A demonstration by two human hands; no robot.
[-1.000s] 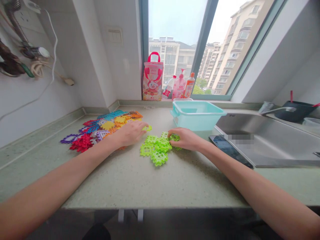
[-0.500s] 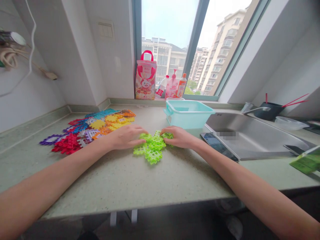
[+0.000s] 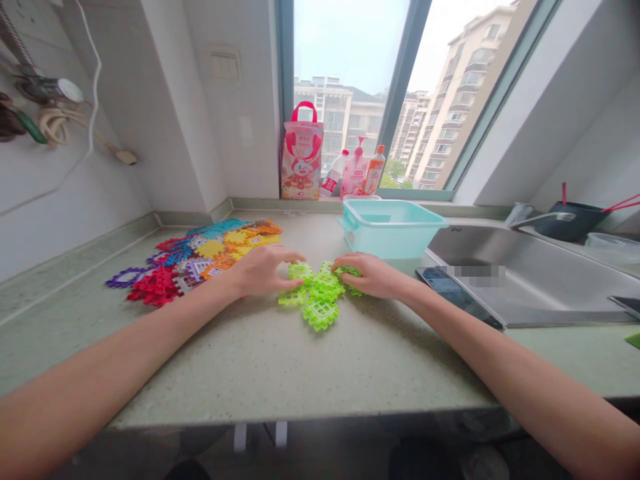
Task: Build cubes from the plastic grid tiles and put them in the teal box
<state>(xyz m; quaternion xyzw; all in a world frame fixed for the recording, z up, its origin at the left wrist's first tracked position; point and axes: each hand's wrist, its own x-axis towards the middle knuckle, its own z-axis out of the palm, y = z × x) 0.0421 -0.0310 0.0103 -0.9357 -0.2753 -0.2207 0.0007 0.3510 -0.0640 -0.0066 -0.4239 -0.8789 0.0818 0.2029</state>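
A small heap of lime-green lattice tiles lies on the pale green counter. My left hand rests on the heap's left side, fingers curved over the tiles. My right hand presses on the heap's right side, fingers bent around a green tile. Both hands cup the pile from opposite sides. A spread of tiles in red, purple, blue, yellow and orange lies to the left of my left hand.
A turquoise plastic tub stands just behind the green heap. A dark phone lies by the steel sink on the right. A pink bag and bottles stand on the window sill.
My left hand has come from the coloured spread onto the green heap. Both hands have closed in on the heap and pushed the tiles tighter together.
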